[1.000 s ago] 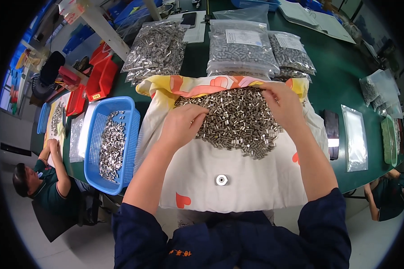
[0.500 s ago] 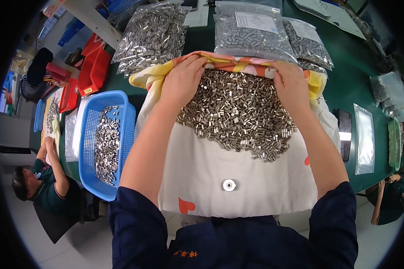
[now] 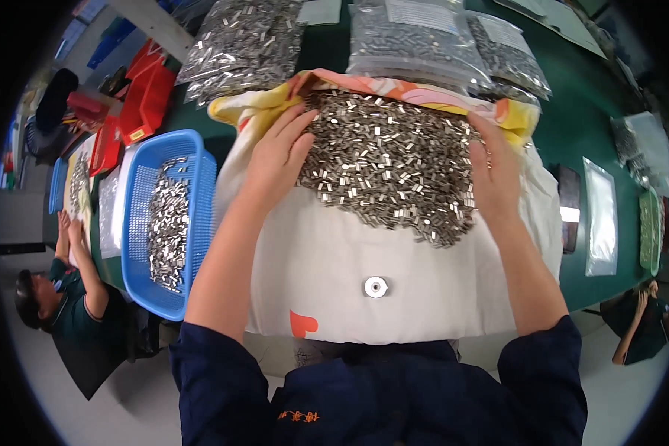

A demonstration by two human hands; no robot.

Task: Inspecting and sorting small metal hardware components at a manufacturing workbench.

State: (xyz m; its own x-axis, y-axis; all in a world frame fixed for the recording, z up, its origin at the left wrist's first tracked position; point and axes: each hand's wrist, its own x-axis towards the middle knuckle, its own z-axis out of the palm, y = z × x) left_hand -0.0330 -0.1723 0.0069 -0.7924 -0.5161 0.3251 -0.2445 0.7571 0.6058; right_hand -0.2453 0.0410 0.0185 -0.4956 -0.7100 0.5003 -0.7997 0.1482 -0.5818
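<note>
Overhead, looking down from the wearer's head, two bare forearms in dark blue sleeves rise from the bottom edge toward the middle of the frame. Between them lies a pile of small silvery metal pieces [image 3: 390, 160], heaped on a white cloth [image 3: 394, 297] spread over a green table [image 3: 598, 111].

At centre left, the left hand [image 3: 279, 160] lies flat, fingers open and together, palm down against the left flank of the pile. At centre right, the right hand [image 3: 492, 167] does the same on the right flank, fingers extended and slightly curled, gripping nothing. With a hand on each side, the pile looks penned in so the loose pieces stay gathered, not scattered.

The cloth's far edge, patterned yellow and orange [image 3: 364, 83], is bunched up behind the pile at upper centre, seemingly acting as a low wall that stops pieces rolling away. Alone on the bare cloth below the pile sits a small round metal ring [image 3: 375, 286].

At left, just beside the cloth, a blue plastic basket [image 3: 201, 171] holds more of the same pieces, within easy reach. Along the top edge, clear bags of metal pieces [image 3: 424, 37] lie stacked. At far left, another person in a green shirt [image 3: 59, 305] works at the same table; a second person shows at the far right edge.
</note>
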